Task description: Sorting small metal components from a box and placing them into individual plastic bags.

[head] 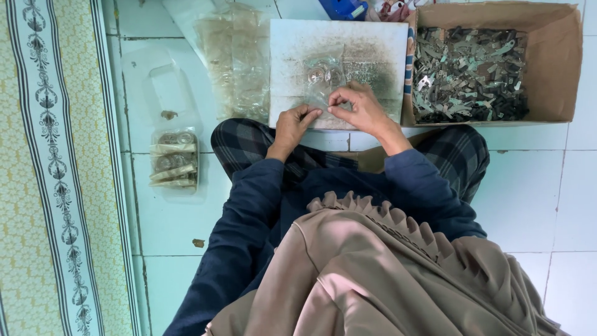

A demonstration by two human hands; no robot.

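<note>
A patterned mat (50,168) ran along the far left, its striped edge well clear of both hands. Between it and the left hand, a clear tray (163,93) lay on the tiled floor (535,199), and nearer the person's knee sat a packed stack (175,160) of filled bags. A pile of empty bags (239,59) lay just beyond and left of the left hand, its right edge meeting the board.

The left hand (292,127) rested at the near edge of the white board (339,46), fingers curled and pinched on the near left corner of a clear bag (323,81). The right hand (360,109) lay just beside it, thumb and forefinger closed on the same bag's near edge; the fingertips of the two hands almost met. The bag lay flat on the board just beyond both hands, with small round parts visible inside it. What those parts were could not be told.

To the right of the right hand, the board's edge stood against the wall of a cardboard box (559,74) full of small grey metal pieces (466,74). Open tiled floor lay right of the person's knee, below the box. Bare board remained beyond the bag toward its far edge. A blue object (341,7) sat past the board's far edge.
</note>
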